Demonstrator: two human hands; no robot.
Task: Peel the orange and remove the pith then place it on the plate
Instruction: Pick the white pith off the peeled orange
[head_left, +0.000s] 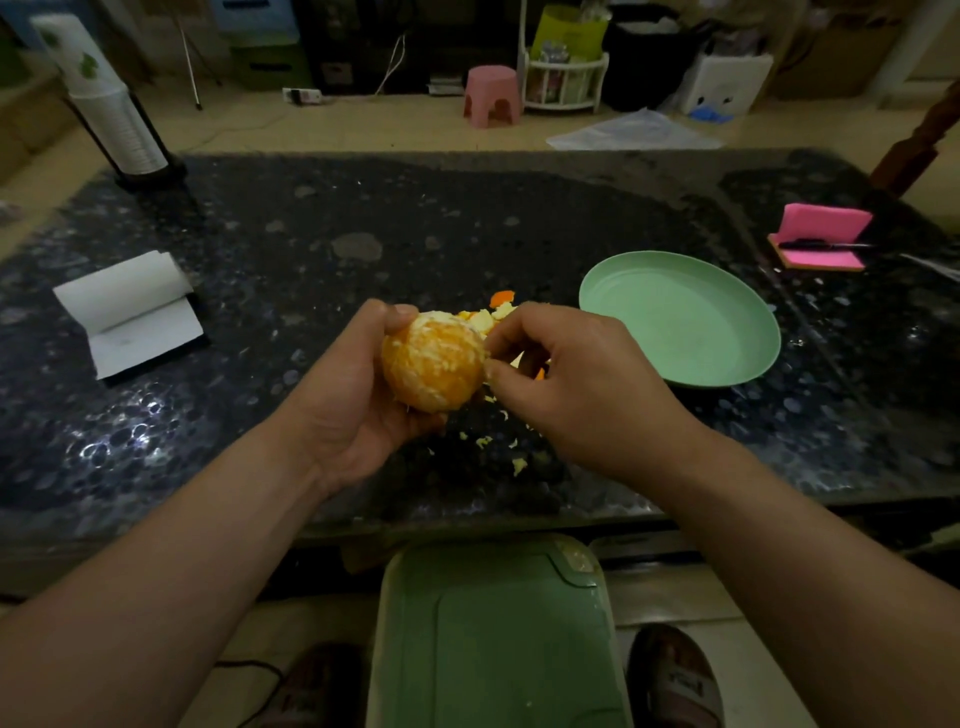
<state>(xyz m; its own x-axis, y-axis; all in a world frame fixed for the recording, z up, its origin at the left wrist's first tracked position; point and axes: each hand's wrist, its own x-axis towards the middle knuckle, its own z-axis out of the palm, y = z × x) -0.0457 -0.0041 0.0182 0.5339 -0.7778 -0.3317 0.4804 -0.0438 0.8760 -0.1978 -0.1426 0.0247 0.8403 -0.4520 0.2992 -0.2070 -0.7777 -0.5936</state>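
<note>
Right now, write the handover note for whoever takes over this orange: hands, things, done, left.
Left hand grips the orange above the table.
Right hand pinches pith at its right side.
Done: outer peel off, scraps lying by the green plate.
Left: strip the remaining white pith, then set the orange on the plate.

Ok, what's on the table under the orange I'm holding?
Peel scraps and pith bits lie on the dark table. The orange, left hand and right hand hide whatever lies between.
</note>
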